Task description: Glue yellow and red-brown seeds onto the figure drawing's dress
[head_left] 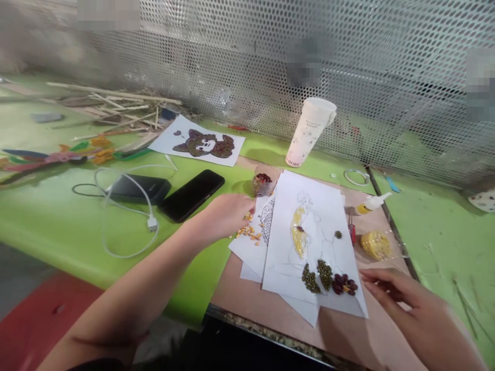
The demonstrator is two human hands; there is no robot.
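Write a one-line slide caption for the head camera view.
Left hand beside corn kernels, right hand near a seed-decorated paper drawing.

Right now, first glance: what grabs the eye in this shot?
The white sheet with a line drawing and yellow, green and dark red seed patches sits centre frame, between the left hand and right hand. Upper left, a seed picture of a cartoon animal lies on the green table. Behind the sheet stands a white paper cup.

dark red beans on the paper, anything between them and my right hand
Nothing visible stands in the way: the right hand sits at the right edge of the white paper sheet, beside the dark red beans, with no object between them.
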